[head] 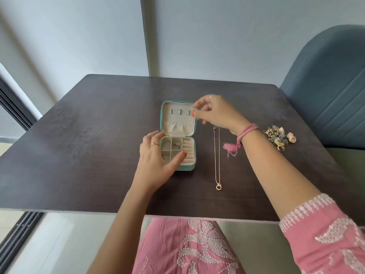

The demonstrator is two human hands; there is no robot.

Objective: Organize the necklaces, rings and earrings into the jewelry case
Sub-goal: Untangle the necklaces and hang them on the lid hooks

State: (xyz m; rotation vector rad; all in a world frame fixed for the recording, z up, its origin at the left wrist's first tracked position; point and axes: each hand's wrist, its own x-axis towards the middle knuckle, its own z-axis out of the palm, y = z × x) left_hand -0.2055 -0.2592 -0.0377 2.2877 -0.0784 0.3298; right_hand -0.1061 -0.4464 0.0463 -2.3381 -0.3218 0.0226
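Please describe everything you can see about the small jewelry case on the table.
The jewelry case is small, square with rounded corners, turquoise outside and cream inside. It lies open on the dark table, lid laid back. The lid holds three small tabs and a gathered pocket. The base has square compartments on the left, one holding a thin chain, and ring rolls on the right. The left hand rests on the base, thumb across its front; the right hand touches the lid's upper right corner.
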